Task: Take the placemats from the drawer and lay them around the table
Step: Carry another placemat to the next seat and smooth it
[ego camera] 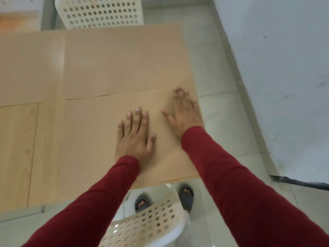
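Note:
A tan textured placemat (92, 136) lies on the near right part of the light wooden table (16, 154). My left hand (135, 138) rests flat on it, fingers spread. To its right, my right hand (183, 113) lies flat near the mat's right edge and is blurred. A second tan placemat (121, 63) lies just beyond, touching the first along its far edge. A third placemat (25, 68) covers the far left of the table. Neither hand grips anything.
A white perforated chair (99, 13) stands at the table's far side. Another white perforated chair (147, 223) is at the near side, beside my sandalled feet (186, 193). Pale tiled floor (222, 122) runs along the right, bounded by a white wall (284, 68).

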